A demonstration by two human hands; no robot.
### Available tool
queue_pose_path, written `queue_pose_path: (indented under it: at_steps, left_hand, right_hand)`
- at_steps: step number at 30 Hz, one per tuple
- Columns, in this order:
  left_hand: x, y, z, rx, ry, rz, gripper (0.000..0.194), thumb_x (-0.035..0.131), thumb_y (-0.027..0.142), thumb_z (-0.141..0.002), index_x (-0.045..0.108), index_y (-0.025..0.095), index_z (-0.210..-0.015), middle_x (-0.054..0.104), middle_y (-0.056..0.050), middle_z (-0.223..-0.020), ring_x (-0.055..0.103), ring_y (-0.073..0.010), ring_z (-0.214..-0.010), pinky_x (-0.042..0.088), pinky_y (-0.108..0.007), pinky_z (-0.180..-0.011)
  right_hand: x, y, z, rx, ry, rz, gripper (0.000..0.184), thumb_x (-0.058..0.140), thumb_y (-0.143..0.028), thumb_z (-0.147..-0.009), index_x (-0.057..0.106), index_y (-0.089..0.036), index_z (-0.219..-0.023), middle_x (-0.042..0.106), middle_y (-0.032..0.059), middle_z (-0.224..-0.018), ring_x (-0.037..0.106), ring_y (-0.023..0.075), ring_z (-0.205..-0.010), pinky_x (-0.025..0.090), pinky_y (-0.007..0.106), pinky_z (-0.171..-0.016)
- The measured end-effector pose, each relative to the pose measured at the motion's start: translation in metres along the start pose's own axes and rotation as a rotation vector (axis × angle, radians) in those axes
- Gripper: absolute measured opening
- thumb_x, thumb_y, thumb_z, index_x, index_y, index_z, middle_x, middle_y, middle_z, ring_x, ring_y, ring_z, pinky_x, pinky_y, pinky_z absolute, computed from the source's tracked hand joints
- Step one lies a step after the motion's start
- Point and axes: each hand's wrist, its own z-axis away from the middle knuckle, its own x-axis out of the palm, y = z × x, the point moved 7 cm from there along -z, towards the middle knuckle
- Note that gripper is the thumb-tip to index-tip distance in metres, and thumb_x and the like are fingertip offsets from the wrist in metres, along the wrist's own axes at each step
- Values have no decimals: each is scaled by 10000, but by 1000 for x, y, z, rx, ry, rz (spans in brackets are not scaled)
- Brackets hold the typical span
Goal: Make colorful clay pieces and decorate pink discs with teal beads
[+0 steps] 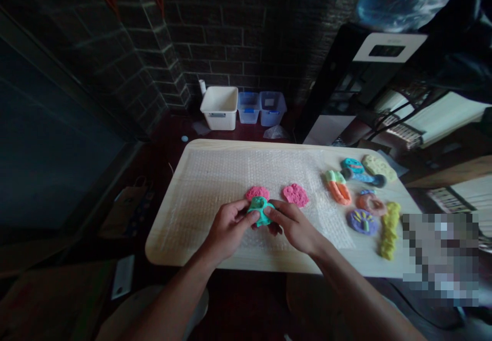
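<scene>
Between my two hands is a lump of teal modelling clay [261,211], held just above the table's near half. My left hand [230,223] grips its left side, thumb on top. My right hand [292,223] closes on the right side, its thumb pressing the upper surface; the fingers underneath are partly hidden. Just beyond the teal clay lies a pink clay piece [257,193], partly covered by it. A second pink clay piece [295,195], flat and bumpy, rests to the right on the bubble wrap [215,177].
Several shaped clay pieces sit at the table's right: an orange-and-green one [339,189], a purple disc [362,222], a yellow twisted strip [390,231], a blue dumbbell-like piece [365,177]. Behind the wooden table [169,228] stand a white bin [220,106], blue tubs [272,109] and a water dispenser [388,47].
</scene>
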Motion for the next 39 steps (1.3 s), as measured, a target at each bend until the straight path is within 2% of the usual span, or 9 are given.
queue_pose_path:
  at_steps: [5, 8, 12, 17, 22, 26, 31, 36, 39]
  left_hand:
    - [-9, -4, -2, -32, 100, 151, 257, 782, 365, -867, 795, 124, -954, 736, -76, -837, 600, -151, -703, 486, -254, -647]
    - [-13, -4, -2, 8, 191, 137, 232, 795, 354, -860, 787, 128, -910, 706, -55, -768, 591, -146, -695, 481, -250, -656]
    - [-11, -4, 0, 77, 242, 104, 224, 744, 351, -920, 788, 132, -924, 692, -45, -745, 593, -143, -708, 483, -255, -691]
    - [-8, 0, 0, 78, 201, 116, 226, 722, 352, -945, 787, 147, -1012, 733, -62, -849, 628, -155, -770, 509, -270, -757]
    - [-2, 7, 0, 58, 159, 50, 264, 774, 379, -897, 745, 164, -1046, 755, -86, -1033, 689, -195, -908, 545, -279, -797]
    - [7, -1, 2, -19, 157, 221, 327, 804, 401, -866, 699, 171, -1074, 728, -88, -1074, 692, -208, -968, 574, -313, -824]
    - [-10, -10, 3, -83, 215, 191, 334, 855, 376, -801, 676, 171, -996, 712, -51, -947, 688, -194, -870, 564, -296, -761]
    - [-17, -10, 0, 13, 122, -160, 301, 778, 225, -833, 692, 181, -1118, 740, -71, -1059, 694, -218, -958, 538, -305, -860]
    - [-10, -8, 4, 69, 123, -247, 437, 747, 101, -759, 663, 206, -1175, 731, -83, -1149, 695, -246, -1067, 530, -331, -931]
  right_hand:
    - [-7, -24, 7, -198, 224, 291, 289, 514, -449, -1072, 639, -193, -1122, 737, 84, -973, 653, 190, -766, 524, 313, -656]
    - [-8, -37, 14, -350, 348, 369, 406, 694, -412, -976, 602, -196, -1307, 727, 140, -1179, 705, 236, -901, 590, 350, -711]
    - [-5, -30, 12, -289, 390, 301, 440, 756, -401, -933, 674, -164, -1294, 784, 136, -1064, 760, 263, -881, 631, 387, -746]
    - [3, -22, 7, -209, 284, 119, 303, 685, -387, -985, 748, -171, -1189, 808, 95, -933, 765, 223, -796, 620, 326, -689]
    - [-3, -21, 10, -204, 371, 212, 268, 642, -395, -1007, 788, -170, -1002, 762, 71, -771, 687, 186, -636, 536, 289, -553]
    - [1, -25, 11, -307, 462, 489, 235, 675, -336, -977, 749, -187, -811, 707, 54, -673, 638, 179, -577, 490, 305, -549]
    - [11, -26, 5, -312, 330, 532, 138, 739, -325, -922, 743, -187, -937, 740, 74, -829, 677, 206, -719, 536, 323, -631]
    - [-11, -32, 9, -290, 305, 303, 652, 812, -410, -865, 569, -202, -1433, 686, 147, -1251, 695, 224, -930, 587, 289, -625]
    - [-4, -35, 9, -359, 131, 348, 470, 778, -361, -910, 663, -233, -1347, 712, 114, -1193, 694, 228, -969, 593, 322, -754]
